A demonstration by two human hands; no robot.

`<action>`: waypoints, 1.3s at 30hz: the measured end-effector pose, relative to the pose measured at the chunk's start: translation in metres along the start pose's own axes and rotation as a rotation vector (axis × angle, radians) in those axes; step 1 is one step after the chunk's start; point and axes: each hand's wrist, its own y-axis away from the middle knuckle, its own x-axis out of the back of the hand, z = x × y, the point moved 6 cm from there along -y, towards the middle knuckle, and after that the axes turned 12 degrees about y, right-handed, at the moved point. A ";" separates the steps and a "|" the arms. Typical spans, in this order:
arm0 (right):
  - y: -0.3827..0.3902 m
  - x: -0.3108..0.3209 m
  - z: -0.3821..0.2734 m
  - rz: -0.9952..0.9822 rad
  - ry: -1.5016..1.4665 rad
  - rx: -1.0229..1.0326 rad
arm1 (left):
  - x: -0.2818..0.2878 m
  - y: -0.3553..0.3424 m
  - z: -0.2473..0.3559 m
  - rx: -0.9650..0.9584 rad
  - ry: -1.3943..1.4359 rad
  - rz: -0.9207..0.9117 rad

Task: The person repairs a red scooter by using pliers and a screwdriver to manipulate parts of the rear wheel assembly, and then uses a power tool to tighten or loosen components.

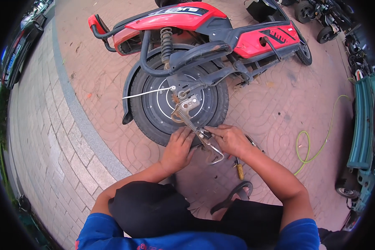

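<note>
A scooter's rear wheel (154, 121) lies in front of me, its black tyre toward my hands. My left hand (179, 148) rests on the near edge of the tyre, fingers stretched over the rubber. My right hand (229, 139) is just right of the kickstand (214, 154), its fingers pressed together at a small dark part; what they hold is hidden. A rusty coil spring (186, 120) runs along the stand toward the axle. From a bolt beside the axle, a slim pale rod, perhaps a spanner (148, 92), points left.
The red scooter body (166, 18) lies tipped beyond the wheel. A yellow-handled tool (239, 170) lies on the paving below my right hand. A green hose or cable (308, 154) curls at the right, near a teal vehicle (363, 125). My sandalled foot (237, 196) is close by.
</note>
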 end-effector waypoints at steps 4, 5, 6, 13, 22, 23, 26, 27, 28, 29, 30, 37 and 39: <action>-0.001 0.010 0.006 0.137 -0.017 -0.040 | -0.001 -0.001 0.000 -0.017 -0.062 -0.004; -0.002 0.013 0.001 0.149 0.018 0.003 | 0.002 0.000 -0.002 -0.012 -0.092 -0.002; -0.003 0.014 -0.003 0.162 0.053 0.045 | 0.003 0.001 -0.003 -0.009 -0.120 0.000; -0.005 0.006 -0.002 0.165 -0.003 0.018 | -0.001 0.000 -0.006 -0.001 -0.084 0.028; -0.009 -0.009 0.003 0.241 -0.046 0.054 | 0.003 -0.004 -0.006 0.017 -0.074 0.030; -0.009 -0.010 0.004 0.241 -0.048 0.052 | 0.003 -0.004 -0.007 0.021 -0.063 0.029; -0.010 -0.010 0.004 0.239 -0.037 0.058 | 0.003 -0.004 -0.008 0.031 -0.055 0.025; -0.010 -0.009 0.003 0.231 -0.043 0.056 | 0.003 -0.004 -0.009 0.036 -0.057 0.023; -0.011 -0.009 0.003 0.222 -0.048 0.055 | 0.003 -0.004 -0.009 0.039 -0.058 0.023; -0.011 -0.009 0.003 0.219 -0.049 0.056 | 0.003 -0.004 -0.008 0.029 -0.070 0.015; -0.012 -0.010 0.003 0.224 -0.034 0.066 | 0.002 -0.004 -0.008 0.018 -0.082 0.008; -0.015 -0.014 0.000 0.252 -0.010 0.100 | 0.006 -0.012 -0.010 0.001 -0.032 -0.037; -0.016 -0.014 0.001 0.244 -0.001 0.115 | 0.005 -0.010 -0.011 0.006 0.022 -0.063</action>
